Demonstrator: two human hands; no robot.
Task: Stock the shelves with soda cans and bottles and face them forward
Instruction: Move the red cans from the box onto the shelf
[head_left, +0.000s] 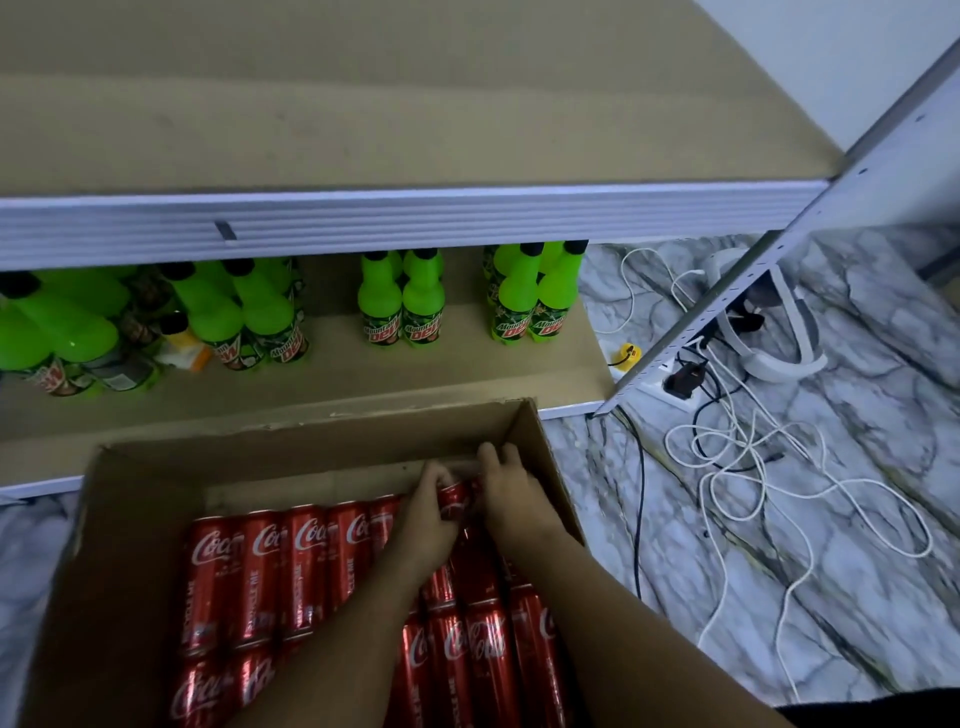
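An open cardboard box (130, 519) on the floor holds several red cola cans (260, 571) lying on their sides. Both hands reach into its far right corner. My left hand (431, 514) curls round one red can (453, 500) at the back row. My right hand (506, 488) grips the same can from the right, fingers over its far end. On the lower shelf (467, 369) stand several green soda bottles (400, 306), some upright in pairs, others at the left tipped over (62, 338).
The upper shelf board (363, 104) is bare, with a white metal front rail (415, 218). A white upright post (727, 306) slants at the right. White and black cables (753, 457), a power strip and a white headset lie on the marble floor.
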